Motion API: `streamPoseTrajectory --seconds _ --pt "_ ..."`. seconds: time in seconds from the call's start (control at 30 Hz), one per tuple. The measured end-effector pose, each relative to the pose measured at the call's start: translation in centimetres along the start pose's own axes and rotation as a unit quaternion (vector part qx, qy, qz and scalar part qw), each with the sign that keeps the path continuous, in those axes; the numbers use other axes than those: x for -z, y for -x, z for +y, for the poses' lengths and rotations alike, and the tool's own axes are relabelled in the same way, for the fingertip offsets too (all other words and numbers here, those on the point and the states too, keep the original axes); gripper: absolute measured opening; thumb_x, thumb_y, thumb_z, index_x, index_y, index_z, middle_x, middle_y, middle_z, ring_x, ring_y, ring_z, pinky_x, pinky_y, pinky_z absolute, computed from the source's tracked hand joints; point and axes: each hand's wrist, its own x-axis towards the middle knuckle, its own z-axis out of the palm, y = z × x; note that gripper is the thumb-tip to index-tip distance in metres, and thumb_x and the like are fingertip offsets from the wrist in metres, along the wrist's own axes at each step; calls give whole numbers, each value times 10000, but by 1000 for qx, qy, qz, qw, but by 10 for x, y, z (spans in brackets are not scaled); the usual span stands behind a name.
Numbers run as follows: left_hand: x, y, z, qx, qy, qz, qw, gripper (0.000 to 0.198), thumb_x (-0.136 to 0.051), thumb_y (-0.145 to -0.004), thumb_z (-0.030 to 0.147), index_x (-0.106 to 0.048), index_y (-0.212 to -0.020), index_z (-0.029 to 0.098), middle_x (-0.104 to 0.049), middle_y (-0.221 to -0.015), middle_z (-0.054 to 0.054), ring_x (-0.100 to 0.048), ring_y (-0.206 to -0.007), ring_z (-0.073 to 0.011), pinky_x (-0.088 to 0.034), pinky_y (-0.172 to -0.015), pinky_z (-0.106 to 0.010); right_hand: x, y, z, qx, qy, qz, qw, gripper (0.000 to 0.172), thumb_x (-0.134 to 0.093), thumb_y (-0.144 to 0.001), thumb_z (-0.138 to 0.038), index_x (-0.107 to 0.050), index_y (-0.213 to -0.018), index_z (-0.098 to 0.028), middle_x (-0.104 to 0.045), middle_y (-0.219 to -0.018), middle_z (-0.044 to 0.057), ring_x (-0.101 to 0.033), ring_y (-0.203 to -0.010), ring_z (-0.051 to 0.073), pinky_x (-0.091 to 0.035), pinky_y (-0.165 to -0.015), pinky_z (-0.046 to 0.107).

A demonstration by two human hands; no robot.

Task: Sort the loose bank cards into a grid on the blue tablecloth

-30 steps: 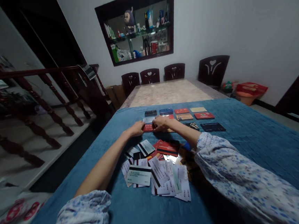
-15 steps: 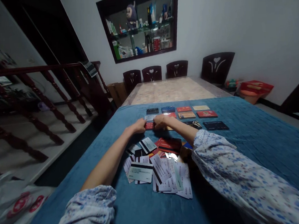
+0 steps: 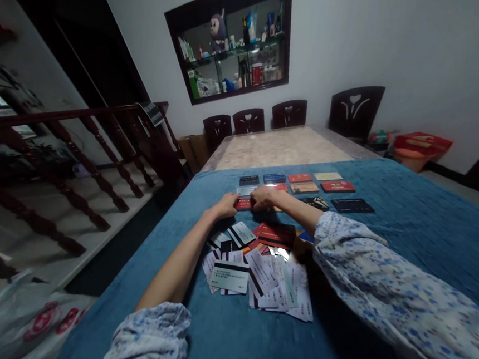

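Observation:
My left hand (image 3: 227, 204) and my right hand (image 3: 263, 197) are at the two sides of a red card (image 3: 244, 204) in the near row. The fingers of both hands are closed at its left and right edges. Just behind it lies a pale blue card (image 3: 244, 191). More cards stand in neat rows beyond and to the right, among them a black patterned card (image 3: 315, 203), partly behind my right forearm. Nearer to me is a loose heap of cards, with a white striped card (image 3: 230, 276) on top and a dark red card (image 3: 276, 235) at its back.
A blue cloth (image 3: 414, 253) covers the near part of the table; its far end is bare stone-patterned top (image 3: 282, 145). Dark chairs (image 3: 290, 113) stand behind. A white plastic bag (image 3: 22, 332) is at the lower left, beside a wooden railing (image 3: 82, 159).
The whole view has shifted slightly, so everything appears a little farther right and lower. Both hands stay at the red card.

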Motion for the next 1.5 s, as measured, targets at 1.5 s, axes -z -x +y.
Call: streamPoseTrajectory --seconds 1.5 --pt "-23 98 4 -92 129 0 987 863 -401 -508 -40 -647 -1261 301 -574 -1391 -29 -351 -1343 -321 -269 -1081 -663 -20 110 -56 169 11 115 979 417 -609 -861 -507 -670 -1178 -243 -660 -1140 124 -478 -1119 323 -404 -866 439"
